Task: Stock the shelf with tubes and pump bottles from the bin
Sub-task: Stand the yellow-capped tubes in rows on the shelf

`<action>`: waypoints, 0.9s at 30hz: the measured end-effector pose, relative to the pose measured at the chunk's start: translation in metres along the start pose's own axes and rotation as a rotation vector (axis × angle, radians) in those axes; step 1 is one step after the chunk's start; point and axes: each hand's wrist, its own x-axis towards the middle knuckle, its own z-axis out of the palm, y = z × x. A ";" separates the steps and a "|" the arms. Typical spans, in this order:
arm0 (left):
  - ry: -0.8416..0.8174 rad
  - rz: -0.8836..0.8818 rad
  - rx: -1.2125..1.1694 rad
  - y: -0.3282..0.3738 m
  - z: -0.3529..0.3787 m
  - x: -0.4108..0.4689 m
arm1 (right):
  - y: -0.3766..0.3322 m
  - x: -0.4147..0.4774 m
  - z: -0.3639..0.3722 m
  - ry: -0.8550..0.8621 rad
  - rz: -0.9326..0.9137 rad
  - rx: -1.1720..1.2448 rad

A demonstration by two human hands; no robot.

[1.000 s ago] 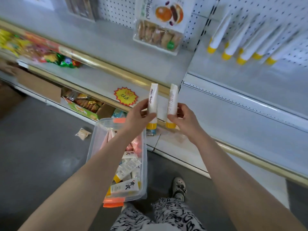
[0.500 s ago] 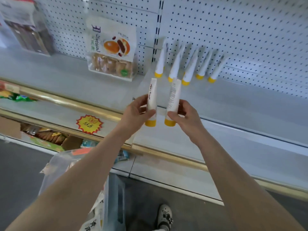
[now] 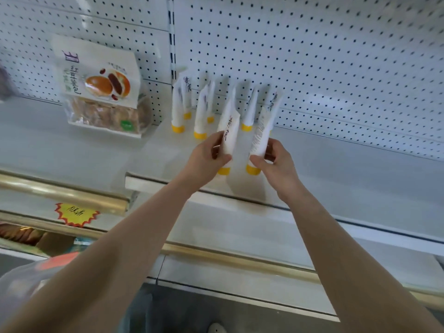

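Pinching script-label tube [image 3: 229, 135] in left hand [image 3: 207, 161], fine-print tube [image 3: 260, 133] in right hand [image 3: 277, 165], txt unreadable

One head-worn wide-angle view; faces forward-down at shelf [image 3: 336, 169], near.

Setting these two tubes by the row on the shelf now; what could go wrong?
The standing tubes balance on narrow yellow caps on the shelf; the left tube, held by the left hand, is close and could topple them. With the right hand gripping the right tube too, neither hand is free to catch one.
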 end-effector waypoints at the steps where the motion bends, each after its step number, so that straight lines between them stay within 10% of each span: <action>1: -0.002 -0.007 0.001 -0.001 0.007 0.008 | 0.003 0.007 -0.005 0.007 0.004 0.002; 27: 0.010 -0.046 0.167 -0.035 0.078 0.121 | 0.053 0.116 -0.024 0.086 0.040 -0.052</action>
